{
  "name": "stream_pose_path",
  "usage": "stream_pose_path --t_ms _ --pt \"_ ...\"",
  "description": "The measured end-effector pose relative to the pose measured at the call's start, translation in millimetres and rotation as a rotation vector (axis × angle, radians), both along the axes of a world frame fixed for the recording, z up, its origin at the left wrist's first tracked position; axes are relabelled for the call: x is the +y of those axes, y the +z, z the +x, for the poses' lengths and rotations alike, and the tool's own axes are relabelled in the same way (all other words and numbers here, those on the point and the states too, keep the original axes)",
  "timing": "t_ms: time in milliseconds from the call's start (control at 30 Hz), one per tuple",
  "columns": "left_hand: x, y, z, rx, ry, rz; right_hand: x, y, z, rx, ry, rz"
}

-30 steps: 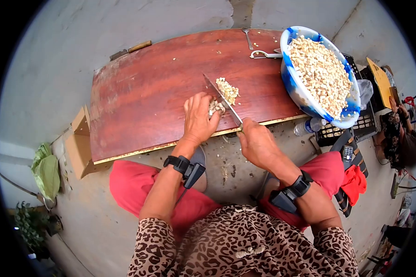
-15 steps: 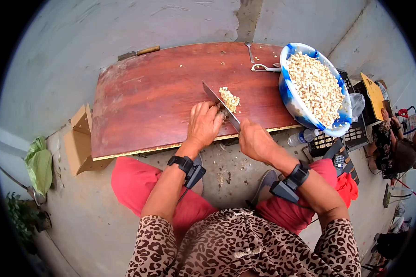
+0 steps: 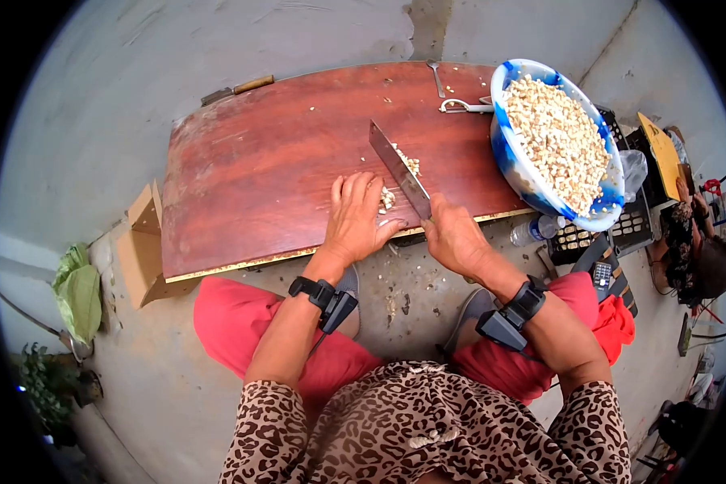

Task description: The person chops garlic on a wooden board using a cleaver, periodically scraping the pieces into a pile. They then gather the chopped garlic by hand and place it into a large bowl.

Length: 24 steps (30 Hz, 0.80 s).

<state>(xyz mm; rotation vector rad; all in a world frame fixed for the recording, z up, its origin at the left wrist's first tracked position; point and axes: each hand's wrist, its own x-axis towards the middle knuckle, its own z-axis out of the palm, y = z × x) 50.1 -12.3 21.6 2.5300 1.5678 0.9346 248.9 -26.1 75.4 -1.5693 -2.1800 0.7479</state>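
My right hand point(image 3: 456, 238) grips the handle of a cleaver point(image 3: 401, 171), its broad blade slanting up and left over the red-brown tabletop point(image 3: 258, 177). To the left of the blade, my left hand point(image 3: 353, 216) lies on the board with fingers stretched and thumb out to the side. Some small chopped pale pieces point(image 3: 386, 199) sit between my left fingers and the blade. More chopped pieces point(image 3: 410, 160) show on the blade's far side, partly hidden by it.
A blue-and-white basin point(image 3: 504, 153) heaped with pale chopped cubes stands at the table's right end. Near it lie a white-handled peeler point(image 3: 464, 106) and a spoon point(image 3: 436, 78). Another knife point(image 3: 238, 89) rests at the back edge. A plastic bottle point(image 3: 536, 231) is below right.
The cleaver has moved up and right, away from my left hand. My left fingers, bent beside the blade before, are now stretched out, and small pieces show between hand and blade.
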Motion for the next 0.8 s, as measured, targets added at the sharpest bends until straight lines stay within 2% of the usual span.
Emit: stream_pose_path --t_ms 100,200,333,533,633,800 --pt "4.3 -6.9 1.3 0.034 0.028 -0.044 -4.6 -5.7 -1.7 0.018 0.057 0.130" --pt "14.2 -13.3 -2.7 -0.033 0.039 -0.111 -10.3 1.2 -5.8 -0.067 0.109 0.099" --pt "11.0 -9.2 -0.8 -0.070 0.003 -0.020 -8.6 -4.6 -0.2 -0.084 0.137 0.111" --pt "10.1 -14.6 11.3 -0.297 0.076 -0.101 -11.3 5.4 -5.6 -0.076 0.133 0.119" --pt "11.6 -18.1 11.2 -0.279 0.052 -0.030 -9.7 -1.6 -8.4 -0.073 0.149 0.124" --pt "12.7 -16.3 10.5 -0.253 0.042 -0.065 -6.2 -2.0 -10.3 -0.122 0.173 0.169"
